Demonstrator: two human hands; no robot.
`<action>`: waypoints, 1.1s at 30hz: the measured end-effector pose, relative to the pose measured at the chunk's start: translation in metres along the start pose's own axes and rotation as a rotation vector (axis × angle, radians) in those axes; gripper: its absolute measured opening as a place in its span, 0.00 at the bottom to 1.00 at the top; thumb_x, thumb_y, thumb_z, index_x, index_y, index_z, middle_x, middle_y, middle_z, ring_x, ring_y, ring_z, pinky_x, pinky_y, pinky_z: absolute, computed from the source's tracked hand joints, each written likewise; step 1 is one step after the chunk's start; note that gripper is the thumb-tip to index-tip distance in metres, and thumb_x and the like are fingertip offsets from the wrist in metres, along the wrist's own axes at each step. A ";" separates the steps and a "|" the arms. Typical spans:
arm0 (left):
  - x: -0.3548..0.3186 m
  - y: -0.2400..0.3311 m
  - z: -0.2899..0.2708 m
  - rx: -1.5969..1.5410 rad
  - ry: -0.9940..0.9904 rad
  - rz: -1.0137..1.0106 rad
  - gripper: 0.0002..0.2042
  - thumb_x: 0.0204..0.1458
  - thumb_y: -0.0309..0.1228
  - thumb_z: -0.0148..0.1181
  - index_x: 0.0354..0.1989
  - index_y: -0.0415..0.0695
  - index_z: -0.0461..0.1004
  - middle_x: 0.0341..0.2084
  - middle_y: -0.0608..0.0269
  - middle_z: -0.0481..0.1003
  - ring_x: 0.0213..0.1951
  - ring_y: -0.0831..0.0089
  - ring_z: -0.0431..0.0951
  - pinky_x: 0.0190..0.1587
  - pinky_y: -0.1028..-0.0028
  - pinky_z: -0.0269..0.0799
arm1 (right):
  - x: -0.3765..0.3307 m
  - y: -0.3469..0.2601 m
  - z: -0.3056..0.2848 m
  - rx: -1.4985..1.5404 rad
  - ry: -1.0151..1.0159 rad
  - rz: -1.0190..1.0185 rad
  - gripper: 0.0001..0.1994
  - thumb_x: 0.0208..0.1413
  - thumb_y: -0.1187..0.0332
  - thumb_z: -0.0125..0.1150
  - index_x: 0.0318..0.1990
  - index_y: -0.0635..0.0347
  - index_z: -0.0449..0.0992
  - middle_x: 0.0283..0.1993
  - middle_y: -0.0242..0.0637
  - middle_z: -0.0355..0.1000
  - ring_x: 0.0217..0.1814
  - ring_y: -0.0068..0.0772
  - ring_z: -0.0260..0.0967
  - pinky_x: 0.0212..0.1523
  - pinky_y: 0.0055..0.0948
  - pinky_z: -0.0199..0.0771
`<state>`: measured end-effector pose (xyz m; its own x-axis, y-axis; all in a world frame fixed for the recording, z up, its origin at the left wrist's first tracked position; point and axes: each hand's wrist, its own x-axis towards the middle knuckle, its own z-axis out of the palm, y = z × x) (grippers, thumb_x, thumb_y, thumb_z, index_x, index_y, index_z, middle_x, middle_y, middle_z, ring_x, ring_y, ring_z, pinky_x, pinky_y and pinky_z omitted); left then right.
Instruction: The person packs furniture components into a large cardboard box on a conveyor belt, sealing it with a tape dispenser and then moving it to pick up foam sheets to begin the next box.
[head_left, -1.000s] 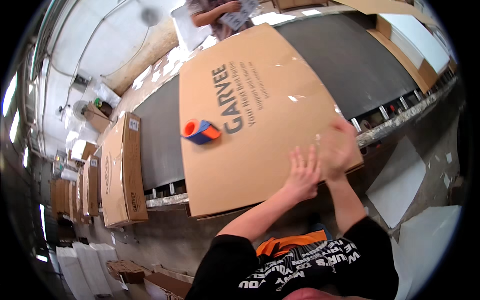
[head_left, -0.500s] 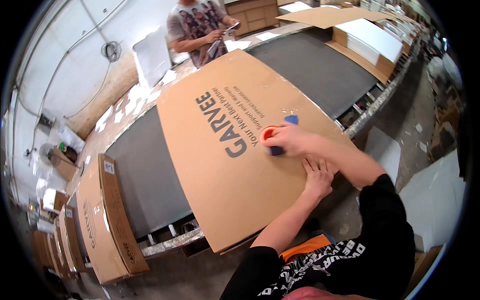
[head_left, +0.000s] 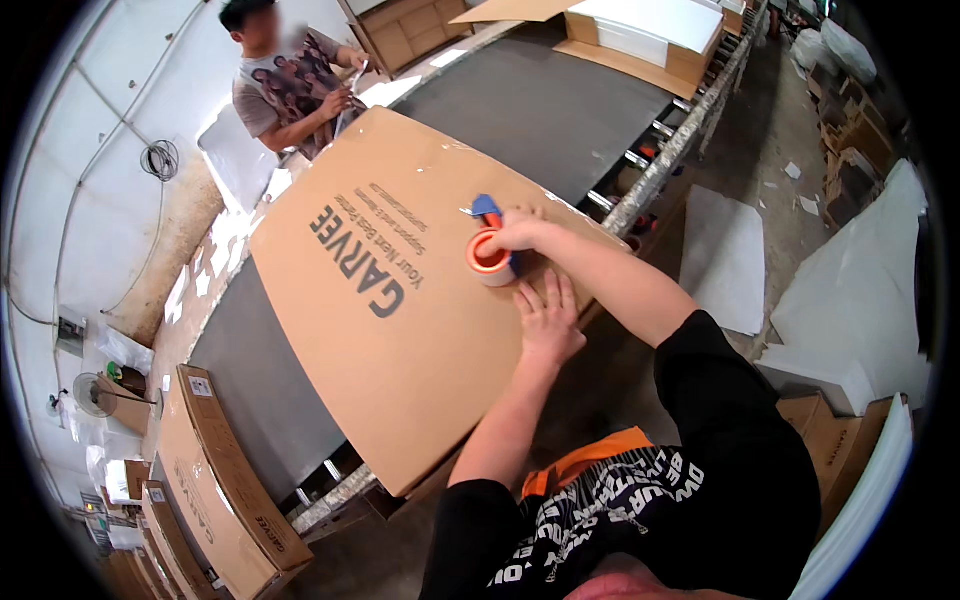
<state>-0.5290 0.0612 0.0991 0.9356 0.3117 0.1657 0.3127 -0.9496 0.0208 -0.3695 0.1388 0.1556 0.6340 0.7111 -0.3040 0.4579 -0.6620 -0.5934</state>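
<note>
right hand: fingers closed around the handle of the tape dispenser, pressing it onto the carton top near the right edge; grip looks firm, judged so the tape runs flat along the board.
left hand: fingers spread apart, palm flat on the cardboard just behind the dispenser, holding nothing; likely pins the panel down so it does not shift or lift.
tape dispenser: orange roll with blue frame, sits on the carton, touching it, just ahead of the left hand's fingertips.
flat carton: large brown cardboard box with dark print, lies across the grey conveyor belt, its near corner overhanging the belt's edge toward the person.
conveyor frame: metal rollers and rail at the right side of the belt, just beyond the carton's right edge.
other person: stands at the far side of the belt, hands together on some small item, cannot tell what; well apart from the dispenser.
open box: farther up the belt, white contents, well apart.
stacked cartons: flat brown boxes on edge at lower left, beside the belt.
white sheets: on the floor to the right, near the person's side.
in the way: nothing lies on the carton ahead of the dispenser.
</note>
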 end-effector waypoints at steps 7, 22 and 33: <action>0.000 0.001 -0.003 -0.006 0.071 -0.018 0.45 0.33 0.39 0.70 0.66 0.43 0.59 0.66 0.49 0.58 0.60 0.31 0.62 0.63 0.42 0.56 | -0.010 0.054 -0.060 0.438 0.176 -0.153 0.27 0.39 0.67 0.66 0.52 0.63 0.72 0.49 0.49 0.74 0.52 0.47 0.72 0.55 0.35 0.69; 0.000 0.000 -0.019 0.034 -0.071 -0.019 0.42 0.38 0.38 0.65 0.66 0.38 0.59 0.67 0.48 0.58 0.63 0.30 0.59 0.66 0.43 0.52 | -0.175 0.117 -0.048 -0.684 -0.169 -0.135 0.21 0.36 0.62 0.62 0.41 0.61 0.80 0.42 0.49 0.78 0.42 0.42 0.79 0.43 0.38 0.80; -0.181 -0.110 -0.089 0.098 -0.319 -0.101 0.47 0.43 0.47 0.67 0.68 0.32 0.52 0.68 0.38 0.51 0.68 0.42 0.51 0.69 0.52 0.47 | -0.258 0.153 0.034 -0.779 -0.590 -0.011 0.24 0.40 0.61 0.60 0.49 0.54 0.78 0.47 0.48 0.75 0.57 0.46 0.70 0.51 0.39 0.72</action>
<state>-0.7476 0.1059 0.1546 0.8984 0.4133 -0.1487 0.4063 -0.9106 -0.0758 -0.4842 -0.1380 0.1183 0.3106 0.5821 -0.7514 0.8801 -0.4748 -0.0040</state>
